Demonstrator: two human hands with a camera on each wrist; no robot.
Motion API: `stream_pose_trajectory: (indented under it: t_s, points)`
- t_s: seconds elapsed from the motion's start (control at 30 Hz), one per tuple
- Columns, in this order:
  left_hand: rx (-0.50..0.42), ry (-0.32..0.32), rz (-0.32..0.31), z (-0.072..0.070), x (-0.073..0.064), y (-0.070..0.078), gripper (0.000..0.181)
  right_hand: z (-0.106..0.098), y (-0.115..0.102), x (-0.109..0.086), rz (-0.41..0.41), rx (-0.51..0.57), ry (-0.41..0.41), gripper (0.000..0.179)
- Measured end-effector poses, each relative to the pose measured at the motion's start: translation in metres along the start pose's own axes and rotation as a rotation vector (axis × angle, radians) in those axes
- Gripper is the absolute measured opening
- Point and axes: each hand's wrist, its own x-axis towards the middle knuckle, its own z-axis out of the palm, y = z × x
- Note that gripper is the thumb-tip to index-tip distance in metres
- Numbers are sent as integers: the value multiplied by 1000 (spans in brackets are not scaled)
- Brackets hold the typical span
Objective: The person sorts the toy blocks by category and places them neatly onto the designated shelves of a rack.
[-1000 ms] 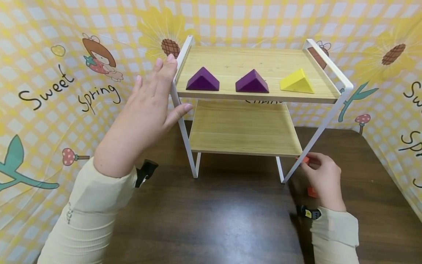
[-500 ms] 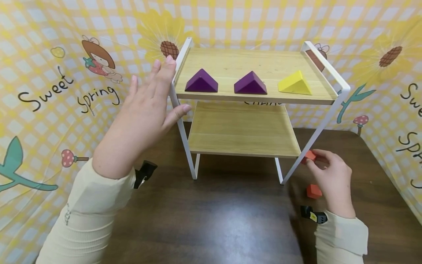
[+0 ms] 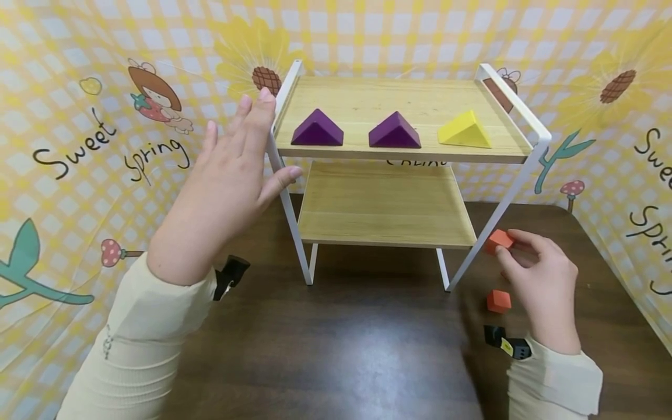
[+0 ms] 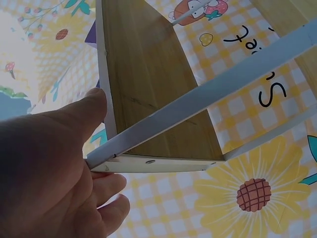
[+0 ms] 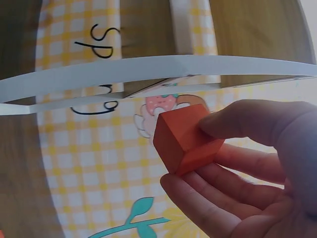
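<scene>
My right hand (image 3: 548,280) pinches a red block (image 3: 497,240) between thumb and fingers, just right of the shelf's right front leg. The right wrist view shows this block's flat faces, with the thumb on top and the fingers beneath. Below on the table lies another red block (image 3: 499,301). At the left front corner of the two-tier wooden shelf (image 3: 388,201), my left hand (image 3: 223,175) rests with straight fingers along the white side frame (image 4: 188,101) and the thumb at the front edge. Two purple triangular blocks (image 3: 317,129) and a yellow triangular block (image 3: 465,129) stand in a row on the top board.
The shelf stands on a dark brown table (image 3: 336,350). Behind and around it hangs a yellow checked cloth (image 3: 388,35) with flower prints. A sliver of red shows on the table under the right hand's fingers.
My right hand has moved right and slightly up from behind the shelf leg, bringing the pinched red block into view. The second red block is now uncovered. My left hand stays at the corner.
</scene>
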Motion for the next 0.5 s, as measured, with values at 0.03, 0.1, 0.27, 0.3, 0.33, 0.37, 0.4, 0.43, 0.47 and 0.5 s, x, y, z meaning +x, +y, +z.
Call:
stream_pose_trajectory:
  t_s: [0.03, 0.1, 0.27, 0.3, 0.33, 0.37, 0.4, 0.43, 0.47, 0.5]
  points:
    - [1, 0, 0, 0, 0, 0, 87, -1, -2, -1, -1, 15, 5, 33]
    - [3, -2, -3, 0, 0, 0, 87, -3, -5, -2, -7, 39, 17, 33]
    - [9, -2, -3, -1, 0, 0, 87, -8, -11, -4, -20, 62, 54, 34]
    - [10, -2, -3, -1, 0, 0, 87, -9, -12, -5, -21, 62, 59, 34]
    - [10, -2, -3, -2, -1, 0, 87, -10, -13, -6, -21, 62, 66, 34]
    - [9, -2, -3, -2, -1, 0, 87, -11, -15, -6, -21, 62, 73, 34]
    - [7, -3, -4, -2, 0, 0, 87, -13, -16, -7, -20, 62, 80, 34]
    - [6, -4, -3, -2, 0, 1, 87, -14, -17, -8, -21, 60, 90, 34]
    - [4, -6, -4, -2, 0, 1, 87, -15, -18, -9, -24, 62, 99, 34]
    - [3, -6, -3, -2, 0, 1, 87, -16, -20, -10, -27, 63, 109, 34]
